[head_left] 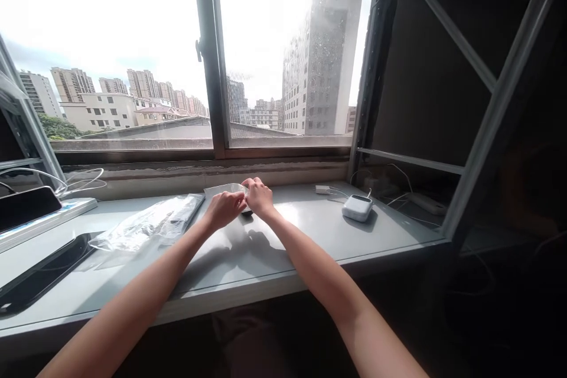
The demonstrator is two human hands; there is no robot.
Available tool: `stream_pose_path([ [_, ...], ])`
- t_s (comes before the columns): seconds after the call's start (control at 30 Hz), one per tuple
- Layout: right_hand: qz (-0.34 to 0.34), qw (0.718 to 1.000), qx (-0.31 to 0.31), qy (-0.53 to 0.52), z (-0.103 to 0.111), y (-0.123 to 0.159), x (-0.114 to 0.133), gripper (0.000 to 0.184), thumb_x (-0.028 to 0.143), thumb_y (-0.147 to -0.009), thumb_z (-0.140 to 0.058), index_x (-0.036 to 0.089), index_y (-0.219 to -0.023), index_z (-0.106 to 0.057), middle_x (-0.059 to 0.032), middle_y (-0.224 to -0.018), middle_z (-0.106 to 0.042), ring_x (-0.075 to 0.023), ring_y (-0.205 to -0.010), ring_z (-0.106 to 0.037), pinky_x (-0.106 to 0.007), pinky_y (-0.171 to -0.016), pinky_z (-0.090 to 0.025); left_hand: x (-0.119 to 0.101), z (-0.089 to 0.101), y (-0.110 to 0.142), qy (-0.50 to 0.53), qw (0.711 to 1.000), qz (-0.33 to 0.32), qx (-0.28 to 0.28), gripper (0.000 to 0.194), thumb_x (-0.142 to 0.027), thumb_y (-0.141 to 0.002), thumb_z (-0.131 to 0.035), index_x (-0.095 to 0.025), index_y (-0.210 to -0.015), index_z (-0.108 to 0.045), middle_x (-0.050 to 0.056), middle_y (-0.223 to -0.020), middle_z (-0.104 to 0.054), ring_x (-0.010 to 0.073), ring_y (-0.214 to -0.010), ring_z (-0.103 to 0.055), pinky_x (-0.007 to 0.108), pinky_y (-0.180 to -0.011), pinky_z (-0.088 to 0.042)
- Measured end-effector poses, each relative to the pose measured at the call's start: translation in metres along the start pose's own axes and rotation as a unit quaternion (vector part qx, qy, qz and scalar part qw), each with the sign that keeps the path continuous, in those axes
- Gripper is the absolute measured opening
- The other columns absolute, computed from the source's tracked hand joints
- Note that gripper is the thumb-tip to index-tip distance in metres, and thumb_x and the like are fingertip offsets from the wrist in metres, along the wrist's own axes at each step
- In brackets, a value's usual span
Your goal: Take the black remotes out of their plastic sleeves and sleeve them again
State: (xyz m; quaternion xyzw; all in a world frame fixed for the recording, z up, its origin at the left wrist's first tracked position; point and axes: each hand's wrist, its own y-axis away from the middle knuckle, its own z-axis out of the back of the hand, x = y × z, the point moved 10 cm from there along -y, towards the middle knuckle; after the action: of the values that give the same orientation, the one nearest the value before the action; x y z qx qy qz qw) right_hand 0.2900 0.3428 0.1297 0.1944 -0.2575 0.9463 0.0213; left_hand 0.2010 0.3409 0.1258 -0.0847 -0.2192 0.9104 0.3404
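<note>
Over the middle of the desk my left hand [225,210] and my right hand [259,197] are close together, fingers bent and pinching a clear plastic bag [217,189]. The bag's edge shows above my left knuckles. A small dark item [247,212] shows just below my fingers; its kind cannot be made out, nor whether it is inside the bag. Left of my hands, a crumpled clear plastic wrapper [146,224] lies flat on the desk.
A black phone-like slab [48,269] lies at the left, with another dark-screened device [29,211] on a white box [75,211] behind. To the right sit a pale rounded device [357,208] and a white charger plug [322,189]. Metal shelf posts [478,136] flank the grey desk [305,236].
</note>
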Motion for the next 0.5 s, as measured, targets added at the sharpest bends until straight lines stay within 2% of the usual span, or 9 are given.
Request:
stream_pose_path([
  [0.1, -0.003, 1.000, -0.007, 0.001, -0.002, 0.000, -0.002, 0.036, 0.013, -0.089, -0.052, 0.023, -0.123, -0.057, -0.0066, -0.123, -0.058, -0.0221, -0.095, -0.066, -0.030, -0.077, -0.049, 0.001, 0.001, -0.001, 0.016, 1.000, 0.002, -0.010, 0.027, -0.032, -0.090, -0.045, -0.019, -0.069, -0.057, 0.006, -0.065, -0.063, 0.0219, -0.066, -0.064, 0.027, -0.061, -0.035],
  [0.27, 0.024, 0.998, -0.008, -0.051, -0.004, -0.001, 0.005, 0.044, 0.011, -0.089, -0.051, 0.025, -0.131, -0.050, -0.0059, -0.121, -0.057, -0.0221, -0.097, -0.064, -0.031, -0.078, -0.050, 0.009, 0.005, 0.000, 0.023, 0.999, 0.030, -0.039, 0.026, -0.031, -0.091, -0.044, -0.019, -0.074, -0.059, 0.006, -0.067, -0.064, 0.0218, -0.067, -0.064, 0.026, -0.062, -0.035],
  [0.4, 0.025, 0.996, -0.004, -0.087, -0.005, -0.001, 0.001, 0.051, 0.002, -0.083, -0.052, 0.021, -0.130, -0.049, -0.0054, -0.114, -0.059, -0.0198, -0.095, -0.062, -0.029, -0.079, -0.050, -0.003, 0.002, 0.001, 0.040, 0.999, -0.017, -0.023, 0.024, -0.028, -0.089, -0.044, -0.019, -0.072, -0.057, 0.005, -0.063, -0.060, 0.0204, -0.064, -0.061, 0.027, -0.062, -0.034],
  [0.5, 0.016, 0.994, -0.024, -0.102, -0.004, -0.002, -0.005, 0.051, -0.002, -0.079, -0.049, 0.019, -0.126, -0.051, -0.0060, -0.111, -0.059, -0.0190, -0.093, -0.061, -0.029, -0.079, -0.050, -0.009, 0.002, 0.002, 0.080, 0.996, -0.041, -0.027, 0.026, -0.031, -0.086, -0.046, -0.019, -0.065, -0.054, 0.003, -0.059, -0.057, 0.0182, -0.060, -0.057, 0.027, -0.061, -0.033],
])
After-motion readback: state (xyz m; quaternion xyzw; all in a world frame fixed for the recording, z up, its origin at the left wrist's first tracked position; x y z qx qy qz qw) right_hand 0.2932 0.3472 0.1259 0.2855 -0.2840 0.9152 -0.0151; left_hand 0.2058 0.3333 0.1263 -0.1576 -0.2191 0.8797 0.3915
